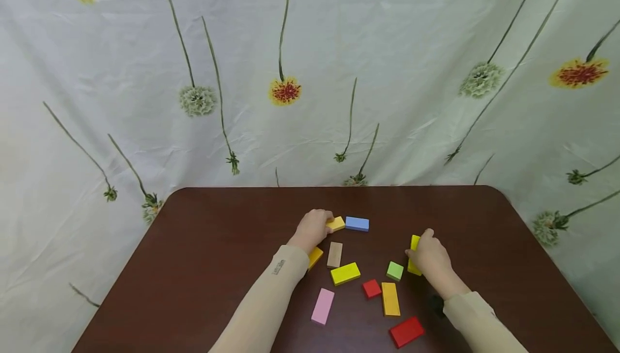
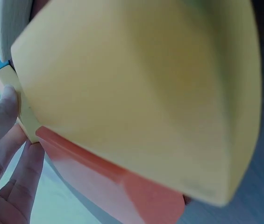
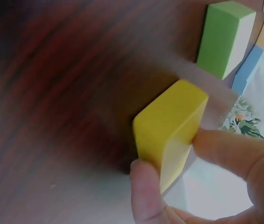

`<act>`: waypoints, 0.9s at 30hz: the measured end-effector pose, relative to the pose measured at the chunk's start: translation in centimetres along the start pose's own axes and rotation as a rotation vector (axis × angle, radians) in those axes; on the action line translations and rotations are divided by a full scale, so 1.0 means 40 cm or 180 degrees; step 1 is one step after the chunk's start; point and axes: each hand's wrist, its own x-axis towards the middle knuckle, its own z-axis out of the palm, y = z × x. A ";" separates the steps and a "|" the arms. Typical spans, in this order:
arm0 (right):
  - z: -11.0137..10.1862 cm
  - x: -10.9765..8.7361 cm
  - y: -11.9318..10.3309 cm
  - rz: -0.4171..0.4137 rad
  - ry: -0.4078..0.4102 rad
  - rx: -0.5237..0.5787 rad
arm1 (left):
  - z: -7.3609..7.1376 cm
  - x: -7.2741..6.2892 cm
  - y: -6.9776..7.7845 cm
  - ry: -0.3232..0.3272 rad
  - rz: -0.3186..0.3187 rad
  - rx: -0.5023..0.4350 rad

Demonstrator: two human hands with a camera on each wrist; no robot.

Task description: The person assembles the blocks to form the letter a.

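At the far side of the table, my left hand pinches a light yellow block between thumb and fingers. A blue block lies end to end with it. My right hand, over on the right, grips a bright yellow block, thumb on one side and a finger on another. Left of that hand sits a small green block. Under my left wrist is an orange block, partly hidden by the sleeve. A red-orange block shows behind a large yellow block in the left wrist view.
Between my arms lie a tan block, another yellow block, a pink block, a small red block, an upright-lying orange block and a larger red block. A flowered cloth hangs behind the dark table.
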 end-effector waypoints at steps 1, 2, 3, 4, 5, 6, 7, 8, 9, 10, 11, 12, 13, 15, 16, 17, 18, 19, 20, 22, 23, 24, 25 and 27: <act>-0.002 0.004 -0.003 -0.0017 -0.0004 -0.0031 | -0.003 0.000 0.003 -0.0001 0.0001 0.0002; -0.003 0.007 -0.004 -0.0034 -0.0013 -0.0065 | -0.005 -0.001 0.006 -0.0008 -0.0006 -0.0006; -0.004 0.011 -0.006 -0.0050 -0.0023 -0.0097 | -0.006 -0.002 0.009 -0.0015 -0.0006 -0.0004; -0.004 0.015 -0.007 -0.0073 -0.0036 -0.0132 | -0.006 -0.003 0.010 -0.0021 -0.0001 0.0008; -0.005 0.019 -0.007 -0.0099 -0.0046 -0.0164 | -0.005 -0.004 0.011 -0.0028 0.0000 0.0025; -0.005 0.023 -0.008 -0.0127 -0.0051 -0.0189 | -0.004 -0.005 0.011 -0.0030 0.0001 0.0037; -0.005 0.028 -0.010 -0.0159 -0.0051 -0.0214 | -0.003 -0.005 0.011 -0.0028 0.0000 0.0054; -0.005 0.033 -0.012 -0.0202 -0.0036 -0.0244 | -0.003 -0.006 0.011 -0.0023 -0.0006 0.0058; -0.005 0.039 -0.015 -0.0239 -0.0016 -0.0270 | -0.002 -0.006 0.009 -0.0016 -0.0009 0.0083; -0.004 0.044 -0.019 -0.0280 0.0007 -0.0291 | -0.002 -0.005 0.008 -0.0005 -0.0012 0.0099; -0.002 0.050 -0.023 -0.0315 0.0032 -0.0303 | -0.002 -0.003 0.006 0.0008 -0.0018 0.0111; 0.000 0.055 -0.028 -0.0358 0.0064 -0.0310 | -0.003 -0.002 0.005 0.0021 -0.0023 0.0117; 0.003 0.059 -0.031 -0.0387 0.0083 -0.0313 | -0.001 -0.001 0.004 0.0020 -0.0033 0.0114; 0.010 0.065 -0.038 -0.0445 0.0123 -0.0311 | 0.003 0.002 0.004 0.0011 -0.0044 0.0094; 0.014 0.068 -0.041 -0.0474 0.0139 -0.0310 | 0.004 0.002 0.004 0.0010 -0.0043 0.0069; 0.017 0.070 -0.045 -0.0499 0.0154 -0.0310 | 0.003 0.002 0.005 0.0011 -0.0038 0.0040; 0.021 0.072 -0.050 -0.0524 0.0171 -0.0309 | 0.002 0.002 0.005 0.0004 -0.0038 0.0010; 0.024 0.075 -0.055 -0.0542 0.0179 -0.0302 | 0.002 0.002 0.005 -0.0006 -0.0035 -0.0007; 0.028 0.077 -0.060 -0.0565 0.0192 -0.0302 | 0.015 0.011 -0.006 0.0035 0.0010 0.0028; 0.035 0.080 -0.071 -0.0609 0.0202 -0.0305 | 0.012 0.010 -0.006 0.0024 0.0012 0.0023; 0.039 0.081 -0.077 -0.0631 0.0210 -0.0293 | 0.010 0.009 -0.006 0.0022 0.0014 0.0027; 0.042 0.082 -0.082 -0.0649 0.0214 -0.0278 | 0.008 0.008 -0.006 0.0017 0.0008 0.0034; 0.046 0.082 -0.087 -0.0669 0.0215 -0.0262 | 0.007 0.007 -0.006 0.0012 0.0006 0.0043; 0.052 0.082 -0.096 -0.0697 0.0218 -0.0231 | -0.008 -0.004 0.005 0.0004 -0.0002 0.0028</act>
